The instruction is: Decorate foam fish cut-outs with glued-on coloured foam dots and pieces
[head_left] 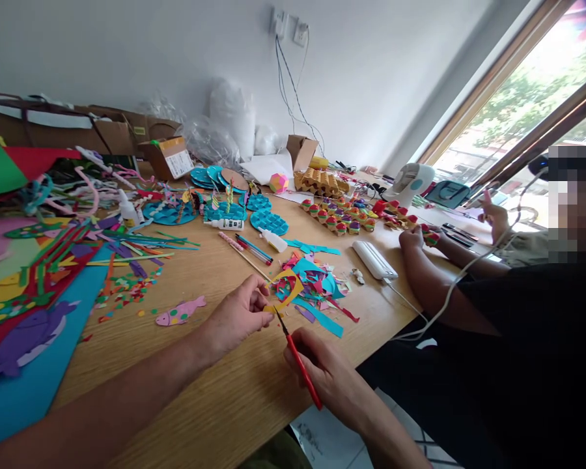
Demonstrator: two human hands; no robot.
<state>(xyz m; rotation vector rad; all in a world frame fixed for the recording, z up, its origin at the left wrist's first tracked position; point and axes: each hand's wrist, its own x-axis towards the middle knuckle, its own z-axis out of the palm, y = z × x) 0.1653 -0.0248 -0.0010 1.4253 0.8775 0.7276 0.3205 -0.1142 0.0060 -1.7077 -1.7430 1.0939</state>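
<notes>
My left hand [241,309] pinches a curved strip of yellow paper [295,293] over the wooden table. Red-handled scissors [300,365] are gripped in my right hand [317,368], their dark blades pointing up at the near end of the strip. I cannot tell whether the blades touch the paper. Just beyond lies a heap of colourful paper scraps [317,280], partly behind the strip. A pink paper fish [180,311] with coloured dots lies flat to the left of my left hand.
Glue bottles [273,241], markers [254,247] and blue paper discs [268,223] lie farther back. Left are coloured sheets [73,352] and a purple paper whale [24,339]. A white power bank [375,260] trails a cable. At right, a co-worker's hands [413,240] hold painted egg-carton pieces.
</notes>
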